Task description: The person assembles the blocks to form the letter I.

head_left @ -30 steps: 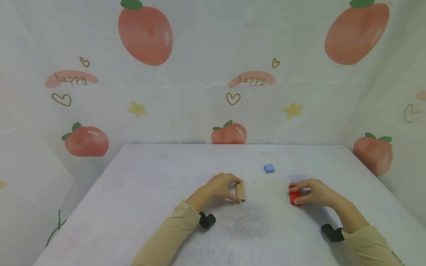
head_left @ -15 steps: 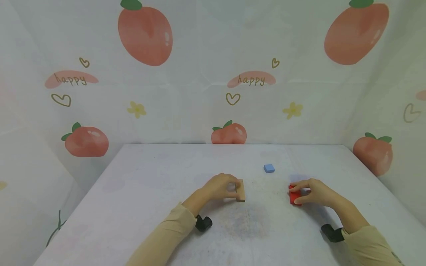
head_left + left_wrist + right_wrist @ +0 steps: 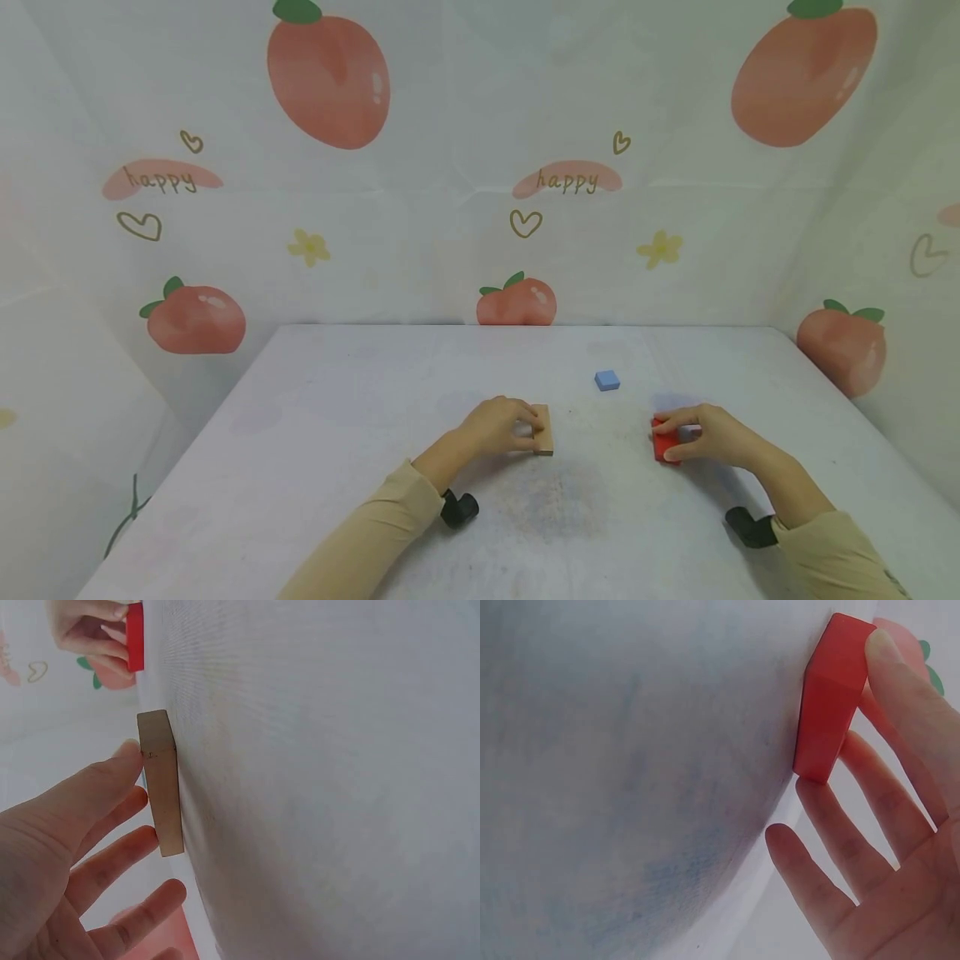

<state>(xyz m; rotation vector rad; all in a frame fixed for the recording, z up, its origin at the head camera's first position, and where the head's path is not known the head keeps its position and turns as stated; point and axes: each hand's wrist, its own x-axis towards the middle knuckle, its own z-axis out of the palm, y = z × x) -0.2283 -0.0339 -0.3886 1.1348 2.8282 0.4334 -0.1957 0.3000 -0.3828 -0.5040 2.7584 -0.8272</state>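
Observation:
The left hand (image 3: 495, 427) rests its thumb and fingertips on the upper face of a light-brown wooden block (image 3: 545, 435), which lies flat on the table. In the left wrist view, the thumb tip meets that block's near end, while the other fingers are spread along it. To the right, a red block (image 3: 663, 442) lies under the thumb and fingertips of the right hand (image 3: 714, 435). The right wrist view has the thumb at one end of the red block (image 3: 831, 690) and relaxed fingers towards the other end, with the little finger off it.
A small blue block (image 3: 607, 381) lies farther back, between the two others. The white table (image 3: 337, 400) ends at a hanging cloth (image 3: 435, 208) printed with peaches. Each wrist carries a black mount, such as the left one (image 3: 459, 508).
The left thumb and fingers have drawn closer together over the wooden block, and the left forearm has shifted slightly left. The blocks and the right hand keep their places.

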